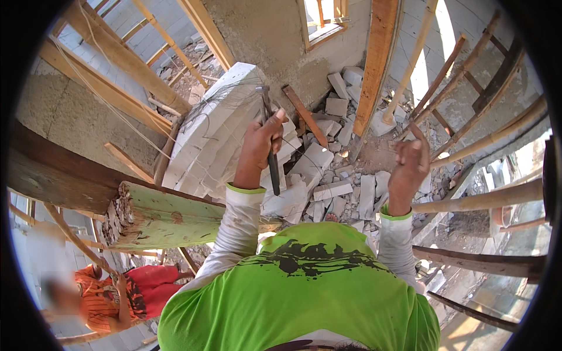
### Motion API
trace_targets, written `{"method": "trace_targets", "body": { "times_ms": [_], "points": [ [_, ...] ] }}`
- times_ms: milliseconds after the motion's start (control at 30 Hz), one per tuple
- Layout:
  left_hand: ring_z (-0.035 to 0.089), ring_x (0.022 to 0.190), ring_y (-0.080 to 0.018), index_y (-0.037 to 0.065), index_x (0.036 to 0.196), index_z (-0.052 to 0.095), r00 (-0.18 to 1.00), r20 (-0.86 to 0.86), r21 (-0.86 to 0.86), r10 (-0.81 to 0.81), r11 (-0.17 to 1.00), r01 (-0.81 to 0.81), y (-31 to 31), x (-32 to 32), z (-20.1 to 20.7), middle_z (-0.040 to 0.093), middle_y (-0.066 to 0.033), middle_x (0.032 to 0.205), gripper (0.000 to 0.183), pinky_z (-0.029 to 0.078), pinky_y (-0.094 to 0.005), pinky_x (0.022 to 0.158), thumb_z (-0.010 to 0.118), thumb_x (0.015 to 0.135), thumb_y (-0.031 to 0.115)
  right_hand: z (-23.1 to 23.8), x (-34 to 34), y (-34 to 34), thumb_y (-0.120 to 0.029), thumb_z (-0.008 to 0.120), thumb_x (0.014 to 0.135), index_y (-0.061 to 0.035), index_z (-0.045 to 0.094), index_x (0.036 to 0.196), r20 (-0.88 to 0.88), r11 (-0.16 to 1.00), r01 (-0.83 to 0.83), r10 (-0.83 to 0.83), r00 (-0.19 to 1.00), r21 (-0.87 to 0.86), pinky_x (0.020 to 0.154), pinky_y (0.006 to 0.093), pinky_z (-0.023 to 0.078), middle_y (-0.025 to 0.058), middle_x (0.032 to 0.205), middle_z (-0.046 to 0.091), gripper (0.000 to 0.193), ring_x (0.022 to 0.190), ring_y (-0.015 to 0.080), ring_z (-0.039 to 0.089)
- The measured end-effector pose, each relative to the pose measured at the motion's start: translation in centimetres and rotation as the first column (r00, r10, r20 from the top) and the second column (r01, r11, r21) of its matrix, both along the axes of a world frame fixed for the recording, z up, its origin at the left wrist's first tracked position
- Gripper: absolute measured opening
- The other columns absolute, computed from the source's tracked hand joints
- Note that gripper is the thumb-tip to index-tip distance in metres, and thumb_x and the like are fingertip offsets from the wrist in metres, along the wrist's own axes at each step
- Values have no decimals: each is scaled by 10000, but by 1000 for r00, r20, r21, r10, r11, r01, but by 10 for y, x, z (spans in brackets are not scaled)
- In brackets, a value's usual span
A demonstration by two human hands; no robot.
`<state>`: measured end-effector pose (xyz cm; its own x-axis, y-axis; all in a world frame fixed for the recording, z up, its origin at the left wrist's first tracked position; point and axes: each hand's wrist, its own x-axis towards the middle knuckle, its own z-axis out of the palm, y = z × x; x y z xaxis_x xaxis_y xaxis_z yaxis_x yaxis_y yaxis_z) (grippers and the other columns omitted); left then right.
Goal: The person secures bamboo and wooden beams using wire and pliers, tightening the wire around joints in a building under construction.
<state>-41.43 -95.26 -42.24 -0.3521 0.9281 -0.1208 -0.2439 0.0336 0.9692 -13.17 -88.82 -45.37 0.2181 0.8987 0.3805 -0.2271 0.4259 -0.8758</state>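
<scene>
My left hand (257,146) is closed around a hammer (273,169) with a small grey head and a dark handle. It is held upright, head away from me, over a stack of pale blocks (202,146). Thin dark wires (219,96) lie tangled on top of the stack, and one loose strand curves out near this hand. My right hand (410,167) is raised above the rubble, apart from the left. Its index finger points up and the other fingers are curled in; whatever they may hold is hidden.
Broken blocks and rubble (333,190) cover the ground ahead. A short wooden piece (304,114) leans there beside an upright timber (374,70). A thick green-sided beam (170,216) crosses at left. Poles (480,199) stand at right. Another person (111,295) in orange and red is at lower left.
</scene>
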Motion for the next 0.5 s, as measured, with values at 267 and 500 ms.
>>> {"method": "trace_targets", "body": {
  "times_ms": [267, 500],
  "points": [
    [324, 463, -51, -24, 1048, 593, 976, 120, 41, -179, 984, 175, -53, 25, -15, 369, 78, 608, 343, 261, -233, 443, 635, 925, 294, -32, -86, -111, -103, 585, 955, 3, 658, 1094, 520, 931, -333, 211, 828, 153, 646, 304, 511, 167, 913, 697, 190, 711, 223, 673],
    [407, 455, -88, 28, 911, 585, 990, 106, 29, -96, 995, 93, -59, 17, -24, 459, 30, 607, 244, 322, -256, 440, 578, 955, 268, -87, -25, -162, -95, 568, 957, 13, 658, 1109, 633, 939, -343, 273, 724, -12, 693, 309, 532, 161, 953, 709, 207, 777, 234, 706]
  ]
}}
